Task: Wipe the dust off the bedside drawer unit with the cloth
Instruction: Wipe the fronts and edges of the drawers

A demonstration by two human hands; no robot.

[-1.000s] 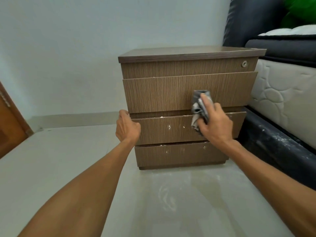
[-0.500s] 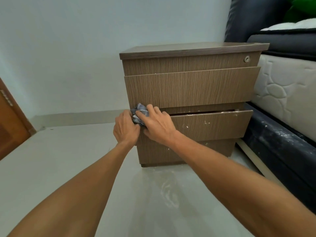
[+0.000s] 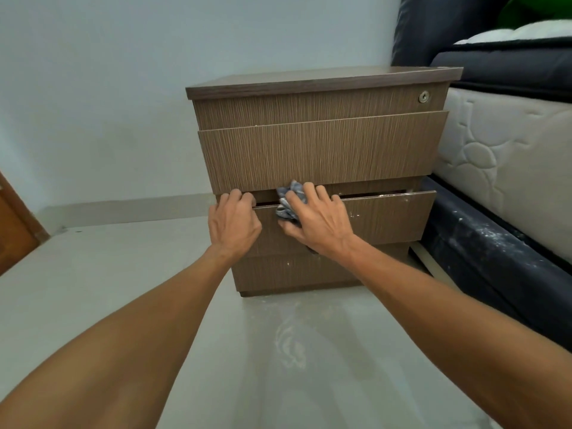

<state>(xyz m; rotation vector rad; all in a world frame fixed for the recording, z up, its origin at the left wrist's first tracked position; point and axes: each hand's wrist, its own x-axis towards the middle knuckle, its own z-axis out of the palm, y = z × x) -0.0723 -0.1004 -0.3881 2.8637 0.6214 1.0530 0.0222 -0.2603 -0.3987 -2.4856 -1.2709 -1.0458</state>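
A brown wood-grain bedside drawer unit point(image 3: 322, 150) stands on the floor against the wall, beside the bed. Its third drawer point(image 3: 390, 216) is pulled out a little, and white dust specks dot its top edge and front. My left hand point(image 3: 232, 222) grips the left end of that drawer's top edge. My right hand point(image 3: 315, 222) presses a crumpled grey-blue cloth point(image 3: 289, 198) onto the same edge, just right of my left hand. The bottom drawer point(image 3: 297, 274) is partly hidden behind my forearms.
A bed with a white quilted mattress point(image 3: 507, 168) and a dark, dust-speckled base point(image 3: 495, 258) stands close on the right. A brown door point(image 3: 14, 233) is at the left edge. The pale floor point(image 3: 93, 289) shows a smeared white patch point(image 3: 291, 345) before the unit.
My right hand carried the cloth from the second drawer's front to the left end of the pulled-out drawer's top edge, then a little rightward. That drawer came out further.
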